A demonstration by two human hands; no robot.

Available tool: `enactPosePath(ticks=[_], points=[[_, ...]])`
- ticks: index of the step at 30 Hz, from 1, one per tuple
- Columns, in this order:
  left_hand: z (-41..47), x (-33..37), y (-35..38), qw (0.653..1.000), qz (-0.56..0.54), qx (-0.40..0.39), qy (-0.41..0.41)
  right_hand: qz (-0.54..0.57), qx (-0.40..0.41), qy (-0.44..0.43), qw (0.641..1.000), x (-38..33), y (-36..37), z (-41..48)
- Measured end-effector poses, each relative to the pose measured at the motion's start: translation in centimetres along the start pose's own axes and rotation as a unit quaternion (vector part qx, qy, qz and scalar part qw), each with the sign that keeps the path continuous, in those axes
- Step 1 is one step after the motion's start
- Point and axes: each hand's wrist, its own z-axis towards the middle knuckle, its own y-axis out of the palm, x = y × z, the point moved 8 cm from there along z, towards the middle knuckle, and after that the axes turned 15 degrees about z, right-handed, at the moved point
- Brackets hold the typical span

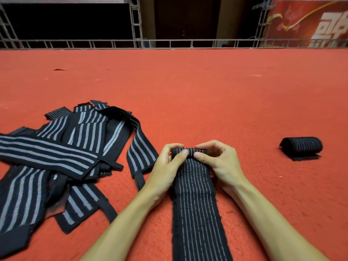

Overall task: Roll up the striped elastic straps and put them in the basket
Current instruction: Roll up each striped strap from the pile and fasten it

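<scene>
A black elastic strap with thin white stripes (197, 208) lies flat on the red carpet and runs toward me. Its far end is curled into a small tight roll (190, 151). My left hand (167, 166) pinches the roll's left side with thumb and fingers. My right hand (218, 161) pinches its right side the same way. A heap of several unrolled striped straps (62, 157) lies to the left. One rolled strap (301, 146) sits on the carpet at the right. No basket is in view.
Red carpet (188, 87) stretches far ahead. A metal truss railing (169, 43) lines its far edge, with a red banner (308, 23) at the back right.
</scene>
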Motion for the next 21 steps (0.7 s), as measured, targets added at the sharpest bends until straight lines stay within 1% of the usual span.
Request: enactPosePath(ticks=[3,7,10,14,19,21], points=[[0.2,0.2,-0.3,0.998,0.048,0.02,0.019,0.022,-0.002,0.003,1.0,-0.1,0.1,-0.1],[0.1,0.9,-0.1,0.993,0.096,0.012,0.064,0.032,-0.006,0.011,0.999,0.1,0.0,-0.1],[0.0,1.0,-0.1,0.994,0.081,0.017,0.072,0.047,-0.026,0.018,0.998,0.4,0.1,-0.1],[-0.3,1.0,-0.3,0.997,0.031,0.018,0.066,-0.007,-0.051,0.023,0.998,0.7,0.9,-0.4],[-0.4,1.0,0.1,0.997,0.033,-0.004,0.068,-0.053,-0.035,0.007,0.998,0.3,1.4,-0.2],[-0.4,1.0,0.1,0.997,0.039,-0.006,0.07,-0.047,-0.026,-0.002,0.999,0.2,1.1,-0.1]])
